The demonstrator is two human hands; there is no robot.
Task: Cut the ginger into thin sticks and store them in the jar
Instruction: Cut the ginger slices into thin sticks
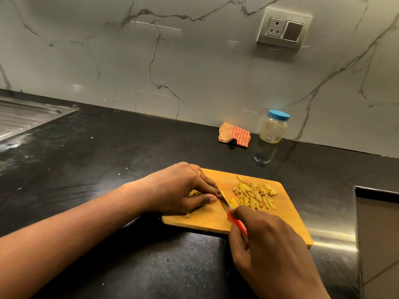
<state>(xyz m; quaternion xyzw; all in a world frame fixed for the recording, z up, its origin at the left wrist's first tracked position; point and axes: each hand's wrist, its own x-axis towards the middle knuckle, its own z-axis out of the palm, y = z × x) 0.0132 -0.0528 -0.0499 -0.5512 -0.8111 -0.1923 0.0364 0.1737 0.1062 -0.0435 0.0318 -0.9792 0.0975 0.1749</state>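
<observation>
One cloth (234, 134) near jar (273, 129) (lidded), behind board (287, 214); sink (21, 117) left

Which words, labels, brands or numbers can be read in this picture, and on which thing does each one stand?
No text can be read anywhere.
Jar: no label shows; the blue lid is plain.
Wall socket: no marking.
Knife: the right hand covers most of its handle; no brand shows.
Cloth: checked pattern only.
</observation>
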